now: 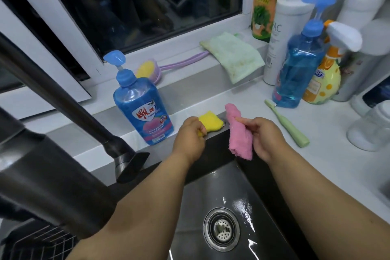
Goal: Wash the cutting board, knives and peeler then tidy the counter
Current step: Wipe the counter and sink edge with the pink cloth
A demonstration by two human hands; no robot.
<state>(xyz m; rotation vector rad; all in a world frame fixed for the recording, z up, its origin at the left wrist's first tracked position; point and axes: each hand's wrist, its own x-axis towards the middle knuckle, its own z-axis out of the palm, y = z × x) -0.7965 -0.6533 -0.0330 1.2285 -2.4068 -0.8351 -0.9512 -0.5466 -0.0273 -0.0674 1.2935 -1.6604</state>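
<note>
- The left hand [190,135] is closed around one corner of a yellow sponge [211,121], which rests on the back rim of the sink [211,192], at about 12 o'clock from the drain [221,229].
- The right hand [264,137] pinches a folded pink cloth [239,135] between thumb and fingers; the cloth hangs over the sink's back corner, at 3 o'clock from the sponge and just beside it.
- A blue soap bottle [143,107] with a pump top stands on the counter [316,154] at 9 o'clock from the left hand, close by.
- A pale green toothbrush [287,124] lies on the counter at 3 o'clock from the right hand.
- At 12 o'clock, on the window ledge, lie a long-handled brush [152,69] and a light green rag [234,57] that droops over the edge.
- At 1 to 2 o'clock a cluster of bottles [299,69] stands in the corner.
- The sink floor is wet, and a dark tap [84,112] crosses the view at 9 o'clock.
- The cutting board, knives and peeler cannot be seen.
</note>
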